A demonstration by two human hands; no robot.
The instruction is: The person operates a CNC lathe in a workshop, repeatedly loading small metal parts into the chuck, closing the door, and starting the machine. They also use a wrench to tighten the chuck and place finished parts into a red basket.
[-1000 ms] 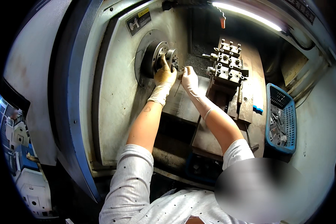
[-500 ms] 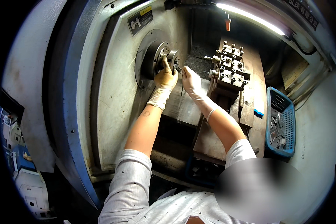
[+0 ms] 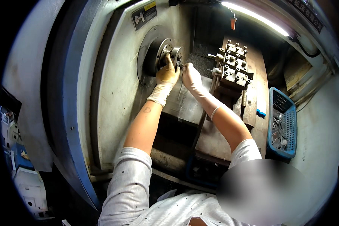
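Note:
A round metal spindle chuck [image 3: 164, 49] juts from the machine's pale inner wall, with a smaller steel nose [image 3: 180, 51] at its front. Wrapped against the underside of that nose is my left hand [image 3: 167, 75], in a stained pale glove, one finger stretched up along the chuck. My right hand [image 3: 192, 78], gloved in white, is closed in a pinch just right of the nose's face. Some small dark metal part [image 3: 180, 64] shows between the two hands. What the right fingertips grip is too small to make out.
To the right stands a tool block [image 3: 235, 66] with several upright bolts, on a slide. A blue plastic basket [image 3: 293, 130] of small metal pieces lies beyond it. A lit tube lamp [image 3: 256, 17] crosses the top, and an orange-handled valve [image 3: 233, 24] hangs near it.
My right hand has shifted slightly upward beside the chuck's face, its fingers still pinched. The left hand keeps its hold on the chuck. The whole view has tilted a little.

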